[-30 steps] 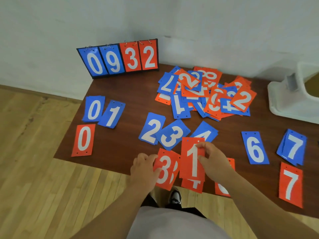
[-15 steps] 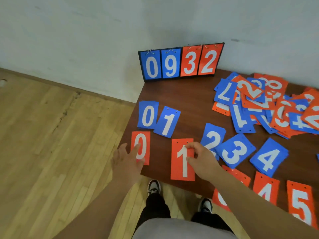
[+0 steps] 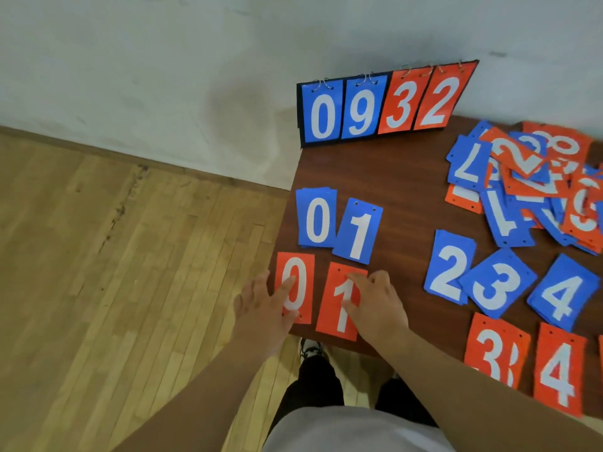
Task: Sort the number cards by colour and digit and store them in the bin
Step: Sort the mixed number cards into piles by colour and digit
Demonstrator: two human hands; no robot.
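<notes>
At the table's near-left corner, my right hand (image 3: 375, 305) presses loosely bent fingers on the red 1 card (image 3: 329, 308). It lies flat beside the red 0 card (image 3: 305, 272), which is under my left hand's (image 3: 261, 308) straight fingers. Both cards sit near the front edge, with bare table (image 3: 404, 243) to the right.

A scoreboard (image 3: 385, 106) stands at the back left corner of the table (image 3: 391, 184); before it lie a 0 card (image 3: 316, 220) and a 1 card (image 3: 357, 231) side by side, and before those, at the front edge, a second 0 card (image 3: 306, 288) partly under the left hand (image 3: 261, 308) and a second 1 card (image 3: 332, 324) partly under the right hand (image 3: 378, 305). To the right a 2 card (image 3: 452, 272), 3 card (image 3: 499, 283) and 4 card (image 3: 564, 291) form a row, with a heap of cards (image 3: 538, 190) behind.
</notes>
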